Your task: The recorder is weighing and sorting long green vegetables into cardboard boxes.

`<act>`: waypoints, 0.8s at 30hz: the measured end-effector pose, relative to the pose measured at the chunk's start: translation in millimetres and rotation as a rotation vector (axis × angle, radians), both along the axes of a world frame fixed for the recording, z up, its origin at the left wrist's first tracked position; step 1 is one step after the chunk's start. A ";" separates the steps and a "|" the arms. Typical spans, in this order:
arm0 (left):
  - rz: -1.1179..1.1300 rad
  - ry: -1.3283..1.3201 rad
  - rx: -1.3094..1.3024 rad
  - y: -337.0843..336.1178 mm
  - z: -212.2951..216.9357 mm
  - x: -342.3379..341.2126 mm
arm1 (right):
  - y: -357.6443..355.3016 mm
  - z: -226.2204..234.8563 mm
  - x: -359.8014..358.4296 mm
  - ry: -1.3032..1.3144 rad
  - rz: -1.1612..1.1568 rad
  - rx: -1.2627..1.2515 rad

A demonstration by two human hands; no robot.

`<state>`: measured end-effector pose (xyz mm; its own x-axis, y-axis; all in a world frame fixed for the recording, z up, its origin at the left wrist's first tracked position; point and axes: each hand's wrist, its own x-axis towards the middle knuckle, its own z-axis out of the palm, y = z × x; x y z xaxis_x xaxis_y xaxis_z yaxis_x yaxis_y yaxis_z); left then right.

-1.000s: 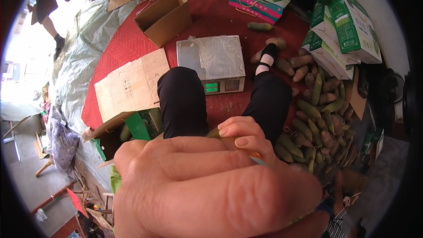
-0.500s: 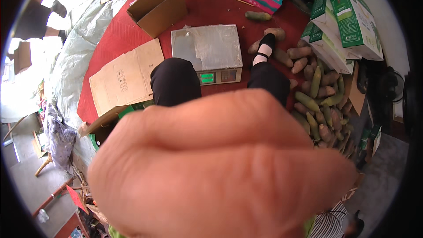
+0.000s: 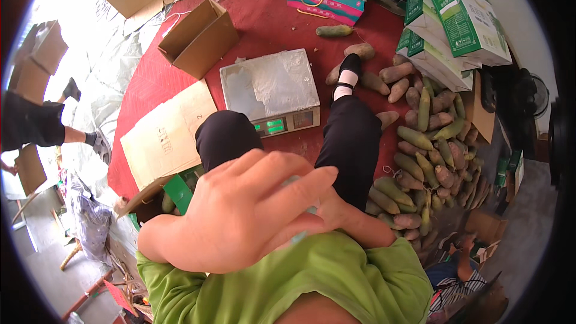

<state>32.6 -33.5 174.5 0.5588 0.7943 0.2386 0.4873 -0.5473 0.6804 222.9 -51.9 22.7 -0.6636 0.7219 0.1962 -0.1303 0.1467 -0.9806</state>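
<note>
Close up, the left hand (image 3: 246, 216) lies over the right hand (image 3: 342, 216), fingers spread; something pale green shows beneath, too hidden to identify. The right hand's grip cannot be told. Beyond stand a scale (image 3: 270, 90) and a vegetable pile (image 3: 426, 144) on the floor.

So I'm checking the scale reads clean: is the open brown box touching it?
Apart. The head view shows bare red mat between the open brown box and the scale.

Red floor mat (image 3: 264, 21) bears scale (image 3: 270, 91) (shoots (image 3: 429, 156) beside).
</note>
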 end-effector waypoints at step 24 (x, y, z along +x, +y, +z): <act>0.376 0.125 0.094 81.1 0.3 -80.9 | 86.3 1.9 -45.6 -0.225 -0.157 0.097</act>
<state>-48.3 47.6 174.9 0.2628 0.9267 0.2687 0.7411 -0.3722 0.5587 177.3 34.4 24.6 -0.5800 0.8042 0.1298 0.1206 0.2424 -0.9627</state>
